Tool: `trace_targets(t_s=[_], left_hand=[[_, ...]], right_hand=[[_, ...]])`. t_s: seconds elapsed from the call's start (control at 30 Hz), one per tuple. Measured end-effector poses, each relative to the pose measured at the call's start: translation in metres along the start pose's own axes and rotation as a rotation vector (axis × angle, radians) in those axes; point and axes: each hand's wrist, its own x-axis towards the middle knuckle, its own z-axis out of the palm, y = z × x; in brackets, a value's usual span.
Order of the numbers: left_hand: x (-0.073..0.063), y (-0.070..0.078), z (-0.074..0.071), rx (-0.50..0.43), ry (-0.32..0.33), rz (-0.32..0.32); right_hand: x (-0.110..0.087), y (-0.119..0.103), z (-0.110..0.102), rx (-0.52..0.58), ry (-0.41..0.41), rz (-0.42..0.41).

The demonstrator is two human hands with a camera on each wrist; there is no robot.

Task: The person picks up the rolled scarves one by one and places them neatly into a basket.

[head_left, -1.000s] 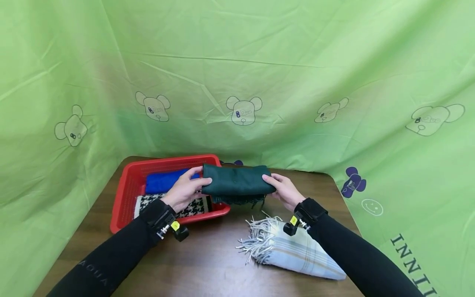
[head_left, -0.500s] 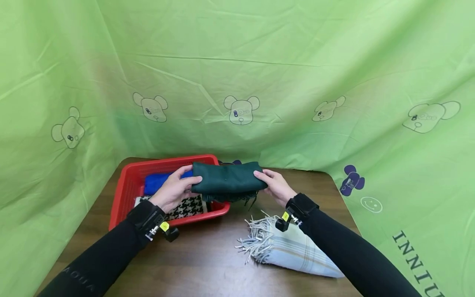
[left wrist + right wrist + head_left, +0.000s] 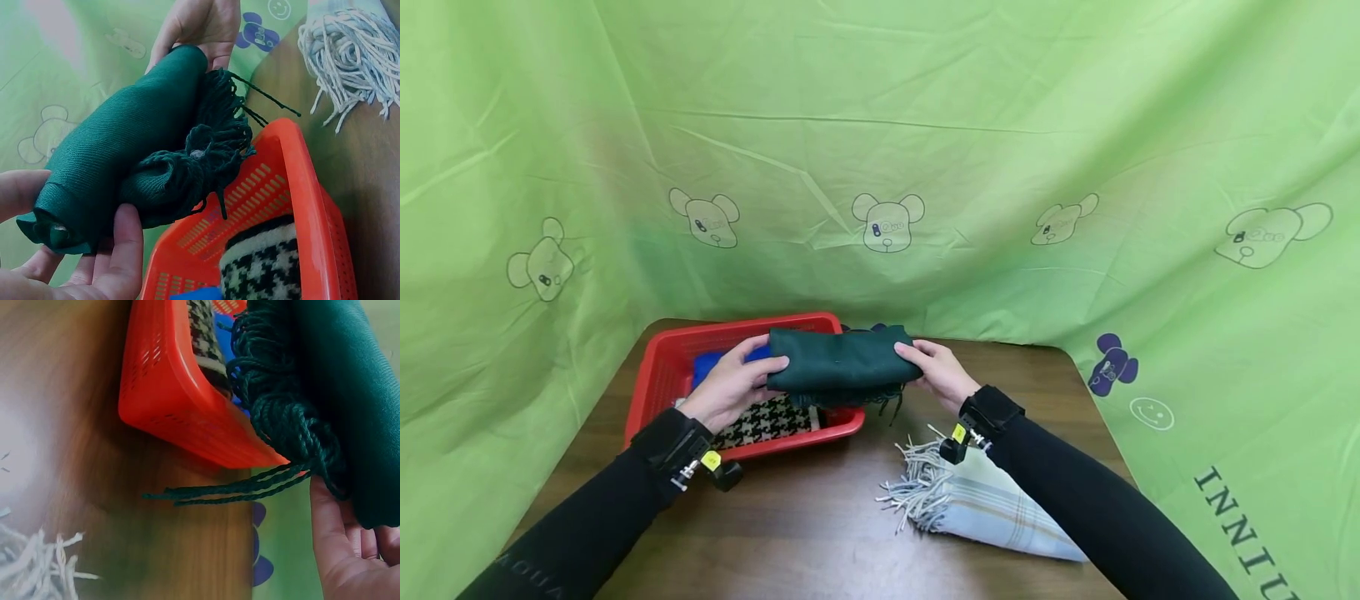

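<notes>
A dark green fringed scarf point(image 3: 838, 360), folded into a thick bundle, is held up level between both hands over the right part of a red plastic basket point(image 3: 741, 321). My left hand point(image 3: 730, 387) grips its left end, thumb on the near face and fingers underneath. At the other end my right hand point(image 3: 942, 372) pinches it, thumb on top. Twisted tassels point(image 3: 275, 412) hang from the bundle's underside, a few strands dangling loose. Inside the basket lie a blue cloth point(image 3: 706, 365) and a black-and-white houndstooth cloth point(image 3: 767, 423), both partly hidden by the left hand and the scarf.
On the right of the wooden table point(image 3: 820, 517) lies a folded pale blue plaid scarf point(image 3: 1000, 508), its white fringe pointing left, partly under the right forearm. A green printed curtain point(image 3: 887, 125) hangs behind and at both sides of the table.
Both hands have carried the green scarf leftward, so that it now covers more of the basket. The basket and the pale blue scarf stay where they were.
</notes>
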Motion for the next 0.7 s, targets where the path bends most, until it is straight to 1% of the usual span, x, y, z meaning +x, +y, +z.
trace_targets(t_s=[0.13, 0.23, 0.43, 0.7], left_hand=[[-0.004, 0.002, -0.005, 0.004, 0.014, -0.01], [-0.008, 0.003, -0.01, -0.012, 0.016, -0.019], [-0.014, 0.004, -0.021, -0.022, 0.003, 0.0], [-0.022, 0.004, -0.039, -0.009, 0.026, 0.013]], right_hand=[[0.002, -0.002, 0.007, -0.001, -0.01, -0.009], [0.005, -0.003, 0.012, -0.01, -0.021, -0.016], [0.012, -0.004, 0.023, -0.02, -0.056, -0.027], [0.023, -0.006, 0.04, -0.031, -0.081, -0.021]])
